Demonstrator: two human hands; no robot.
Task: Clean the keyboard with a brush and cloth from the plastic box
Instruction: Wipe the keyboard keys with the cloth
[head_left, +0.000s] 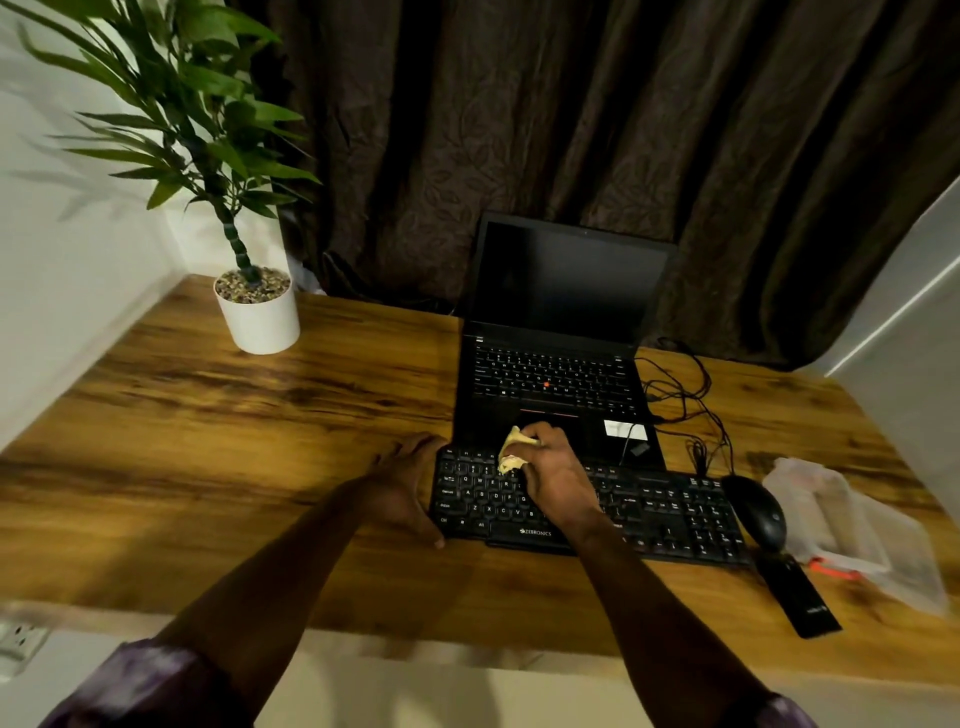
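Your right hand (558, 478) had its grip closed round a crumpled yellow cloth (511, 452). The fingers were curled, and the soft wad bulged out past them, pressed onto the upper-left keys of the keyboard (665, 512). The keyboard was a flat black plastic slab w/ white legends, lying along the near side of the glossy, dark-streaked wood-grain table (208, 441). Its far edge sat just beside the front of an open black laptop (556, 322) (screen dark, red dot mid-keys).

Your left hand (408, 486) kept a loose, spread grip on nothing. It lay palm down on the wood, thumb at the keyboard's near-left corner, fingers reaching the far-left corner and touching the short end.

Right of the keyboard sat a rounded black mouse (758, 512), then the plastic box (852, 525), clear, roughly rectangular & blurred. Its contents couldn't be made out, apart from an orange bit at the near edge. A thin black bar (797, 597) lay near the mouse. Thin black cables (685, 400) tangled beside the laptop. At far left stood a smooth white round pot (260, 322) w/ pebbles & a leafy plant.
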